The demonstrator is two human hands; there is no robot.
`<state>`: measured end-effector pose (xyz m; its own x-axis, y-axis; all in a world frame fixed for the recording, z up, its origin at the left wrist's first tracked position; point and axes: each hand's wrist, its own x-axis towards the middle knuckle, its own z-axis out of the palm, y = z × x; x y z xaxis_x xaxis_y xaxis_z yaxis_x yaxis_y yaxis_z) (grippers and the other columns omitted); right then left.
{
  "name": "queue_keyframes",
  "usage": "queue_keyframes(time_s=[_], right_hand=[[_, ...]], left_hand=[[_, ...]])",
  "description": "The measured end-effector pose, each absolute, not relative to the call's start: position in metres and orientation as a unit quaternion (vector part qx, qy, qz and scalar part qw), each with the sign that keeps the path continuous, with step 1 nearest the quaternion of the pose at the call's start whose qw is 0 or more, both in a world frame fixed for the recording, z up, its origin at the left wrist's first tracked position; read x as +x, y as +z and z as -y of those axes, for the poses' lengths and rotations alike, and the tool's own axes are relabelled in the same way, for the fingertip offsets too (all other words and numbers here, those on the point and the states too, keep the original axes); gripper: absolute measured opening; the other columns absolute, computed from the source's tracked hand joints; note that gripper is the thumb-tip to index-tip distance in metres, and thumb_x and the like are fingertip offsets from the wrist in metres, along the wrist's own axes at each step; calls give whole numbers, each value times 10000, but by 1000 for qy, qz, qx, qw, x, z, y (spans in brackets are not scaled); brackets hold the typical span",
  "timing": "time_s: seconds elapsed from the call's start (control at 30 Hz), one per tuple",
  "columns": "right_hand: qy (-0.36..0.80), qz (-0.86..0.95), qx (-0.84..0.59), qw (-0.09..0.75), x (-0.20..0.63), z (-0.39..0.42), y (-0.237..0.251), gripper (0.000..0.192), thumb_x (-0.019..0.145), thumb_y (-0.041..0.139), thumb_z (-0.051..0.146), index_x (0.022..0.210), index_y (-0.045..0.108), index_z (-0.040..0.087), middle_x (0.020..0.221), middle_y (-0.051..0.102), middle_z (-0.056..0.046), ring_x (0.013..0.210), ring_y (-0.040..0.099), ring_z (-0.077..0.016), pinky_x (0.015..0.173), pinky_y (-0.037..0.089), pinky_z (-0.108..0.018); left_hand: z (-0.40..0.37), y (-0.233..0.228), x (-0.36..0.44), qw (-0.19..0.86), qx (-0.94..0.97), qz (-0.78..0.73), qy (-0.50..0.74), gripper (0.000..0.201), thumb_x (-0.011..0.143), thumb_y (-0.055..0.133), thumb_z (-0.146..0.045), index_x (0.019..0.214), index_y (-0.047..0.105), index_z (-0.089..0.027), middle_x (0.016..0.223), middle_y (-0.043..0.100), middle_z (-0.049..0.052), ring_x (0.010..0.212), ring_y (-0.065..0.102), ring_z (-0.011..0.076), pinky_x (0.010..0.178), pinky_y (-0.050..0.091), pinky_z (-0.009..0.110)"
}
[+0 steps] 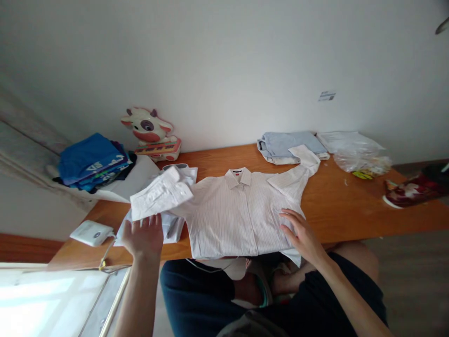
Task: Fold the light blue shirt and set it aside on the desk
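Observation:
A pale, thinly striped button-up shirt (224,220) lies front up along the table's near edge, its collar (238,178) toward the wall. Its sleeve on the left, ending in a cuff (161,194), appears raised and bunched over a pile of folded clothes (175,229). My left hand (143,234) is at the lower edge of that sleeve, fingers stretched and apart, tips partly hidden by the cloth. Over the shirt's right side hovers or rests my right hand (298,231), fingers spread, gripping nothing. The other sleeve (305,164) bends up toward the back.
Folded light-blue clothes (291,142) sit by the wall, beside a clear plastic bag (361,157). A red cup-like container (414,189) tilts at the right. At left are a cow toy keyboard (154,133), a blue clothes stack (93,159) and a white cabled device (91,232).

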<state>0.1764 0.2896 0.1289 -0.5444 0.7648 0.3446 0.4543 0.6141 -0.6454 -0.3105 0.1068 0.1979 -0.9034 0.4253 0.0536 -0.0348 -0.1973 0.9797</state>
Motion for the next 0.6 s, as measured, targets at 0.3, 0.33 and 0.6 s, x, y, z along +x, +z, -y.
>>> queue_keyframes(time_s=[0.3,0.33,0.6], right_hand=[[175,882,-327,292,172,-389,144,396,1092,469,383,1435,646,295,1522,616,-77,1442,554,-284,1256,434,-525],[165,884,-328,289,171,-403,142,409,1094,443,374,1435,651,288,1518,620,-79,1440,554,-282,1256,432,-522],[1,814,-568,118,212,-490,122,639,1056,450,631,1326,689,104,1361,665,-302,1268,631,-446,1064,477,-630]], left_hand=[[-60,131,-260,155,118,-564,802,343,894,754,-374,1216,636,-386,1337,680,4,1347,664,275,1283,407,646],[-59,132,-260,146,116,-568,802,400,868,784,-348,1231,620,-381,1357,668,9,1356,661,283,1276,414,654],[-60,163,-277,-5,248,-762,598,595,881,784,-469,1427,581,-349,1775,281,82,1658,250,372,1327,278,609]])
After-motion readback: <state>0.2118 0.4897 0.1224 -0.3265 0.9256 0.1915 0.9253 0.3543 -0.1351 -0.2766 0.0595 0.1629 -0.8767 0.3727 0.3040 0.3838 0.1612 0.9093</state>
